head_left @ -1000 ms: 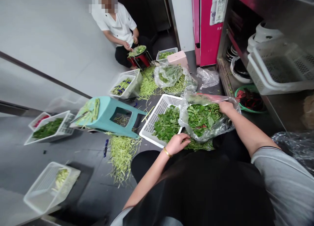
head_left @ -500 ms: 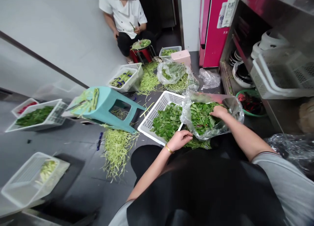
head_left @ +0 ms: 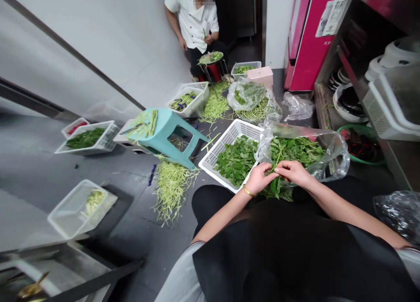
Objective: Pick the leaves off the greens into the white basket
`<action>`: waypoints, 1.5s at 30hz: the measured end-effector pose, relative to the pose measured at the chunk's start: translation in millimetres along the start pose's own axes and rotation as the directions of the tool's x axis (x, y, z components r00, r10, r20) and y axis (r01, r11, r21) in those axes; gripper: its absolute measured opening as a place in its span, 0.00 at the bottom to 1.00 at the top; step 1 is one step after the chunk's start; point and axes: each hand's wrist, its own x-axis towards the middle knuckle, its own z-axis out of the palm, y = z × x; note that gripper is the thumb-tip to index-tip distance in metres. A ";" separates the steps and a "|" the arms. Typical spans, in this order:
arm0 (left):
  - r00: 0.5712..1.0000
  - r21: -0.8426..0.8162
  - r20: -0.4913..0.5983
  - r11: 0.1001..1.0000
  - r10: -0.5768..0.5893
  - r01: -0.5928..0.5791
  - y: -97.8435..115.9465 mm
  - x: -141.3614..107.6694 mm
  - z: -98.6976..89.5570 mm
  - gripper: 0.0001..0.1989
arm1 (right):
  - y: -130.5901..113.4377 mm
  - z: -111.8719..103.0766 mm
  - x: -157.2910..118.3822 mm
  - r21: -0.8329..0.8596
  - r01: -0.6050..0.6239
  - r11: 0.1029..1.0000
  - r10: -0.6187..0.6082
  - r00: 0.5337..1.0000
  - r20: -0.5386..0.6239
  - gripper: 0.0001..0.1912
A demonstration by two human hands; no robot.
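Observation:
Close together in front of me, both hands pinch one sprig of leafy greens (head_left: 277, 189). My left hand (head_left: 260, 178), with a gold bracelet at the wrist, is closed on the sprig from the left. From the right, my right hand (head_left: 294, 172) is closed on it with thumb and fingers. The sprig's leaves hang just below the fingers. Behind the hands lies a clear plastic bag (head_left: 339, 151), open and full of loose leafy greens (head_left: 297, 150). A white perforated basket (head_left: 213, 162) stands beside it on the left, with picked leaves (head_left: 236, 160) inside.
A turquoise stool (head_left: 166, 125) with stalks on top stands left, a pile of peelings (head_left: 172, 188) by it. Further left are baskets of greens (head_left: 87, 138) and pale stalks (head_left: 93, 201). A person in white (head_left: 193, 20) sits at the back. Metal shelving (head_left: 393, 162) borders the right.
My right hand has come out of the bag and leftward to meet my left hand, now with a sprig between them. The camera view has turned left.

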 end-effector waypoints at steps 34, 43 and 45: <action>0.880 -0.694 0.047 0.618 -0.472 0.369 -21.4 -31.6 -32.5 0.21 | -4.2 26.7 23.6 0.374 -0.161 0.913 0.164 0.986 0.024 0.20; 0.846 -0.635 -0.228 0.732 -0.482 0.246 -34.4 -34.9 -25.2 0.20 | -14.8 19.7 31.4 0.396 -0.248 0.884 0.203 0.967 0.151 0.19; 0.822 -0.655 -0.272 0.722 -0.499 0.222 -41.5 -35.5 -39.4 0.20 | -20.8 15.7 44.9 0.427 -0.241 0.871 0.184 0.968 0.170 0.19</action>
